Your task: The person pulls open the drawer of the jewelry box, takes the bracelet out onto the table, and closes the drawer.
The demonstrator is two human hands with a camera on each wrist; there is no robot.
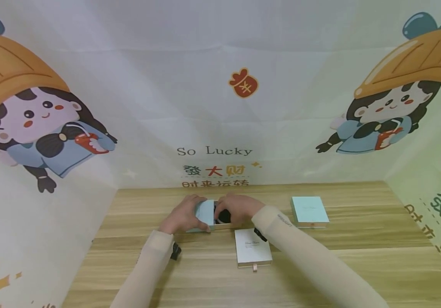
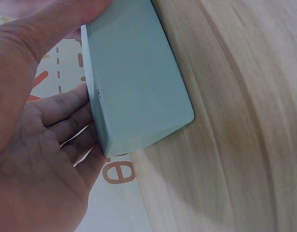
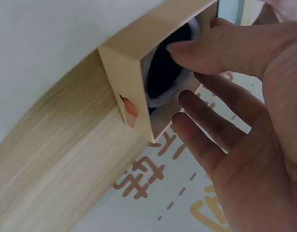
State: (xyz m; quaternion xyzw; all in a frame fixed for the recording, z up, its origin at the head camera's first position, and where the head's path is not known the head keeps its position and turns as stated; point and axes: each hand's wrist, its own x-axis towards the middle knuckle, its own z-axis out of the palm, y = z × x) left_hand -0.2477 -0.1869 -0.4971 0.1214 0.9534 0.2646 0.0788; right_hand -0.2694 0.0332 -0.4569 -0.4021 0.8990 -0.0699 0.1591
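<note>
A light-blue sliding box point(image 1: 205, 210) lies at the back middle of the table, its beige inner drawer point(image 3: 122, 77) partly drawn out to the right. My left hand point(image 1: 183, 214) grips the blue sleeve, thumb on the front side and fingers at the far side. Inside the drawer sits a dark round item point(image 3: 163, 72) with a clear, plastic-like rim. My right hand point(image 1: 239, 208) reaches over the drawer; its thumb point(image 3: 197, 50) touches the dark item, while the other fingers extend loosely beside the drawer's far wall. One fingertip is partly hidden behind the thumb.
A white box point(image 1: 253, 250) with a small pull tab lies in front, just beneath my right forearm. Another light-blue box point(image 1: 309, 209) stands shut at the right. Printed cloth walls point(image 1: 220, 128) enclose the wooden table point(image 1: 197, 278) at the back and sides.
</note>
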